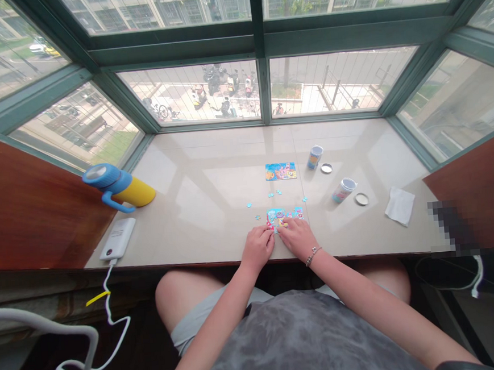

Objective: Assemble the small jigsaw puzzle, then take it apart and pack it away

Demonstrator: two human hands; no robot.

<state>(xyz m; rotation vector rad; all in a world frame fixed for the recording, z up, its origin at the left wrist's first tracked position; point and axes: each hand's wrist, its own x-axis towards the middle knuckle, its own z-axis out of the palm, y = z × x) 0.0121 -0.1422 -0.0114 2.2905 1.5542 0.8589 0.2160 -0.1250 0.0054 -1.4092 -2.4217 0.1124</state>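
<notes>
A small, colourful, partly assembled jigsaw puzzle [278, 213] lies flat near the front edge of the ledge. My left hand [258, 245] is closed, its curled fingertips at the puzzle's lower left corner. Over the lower right part, my right hand [297, 238] has its fingers bent down onto the pieces, hiding some of them. A bracelet [312, 255] circles the right wrist. Loose puzzle pieces lie around, among them a blue piece [249, 205] to the left and another piece [304, 199] to the right. Behind them is a picture card [281, 171] with a bright cartoon print.
Two small cans [315, 157] [344, 190] stand at the right, beside round lids [326, 168] [361, 199]. A white tissue [400, 206] lies farther right. On the left are a yellow-blue bottle [138, 190] and a white power bank [118, 239] with a cable. Windows [191, 95] border the back.
</notes>
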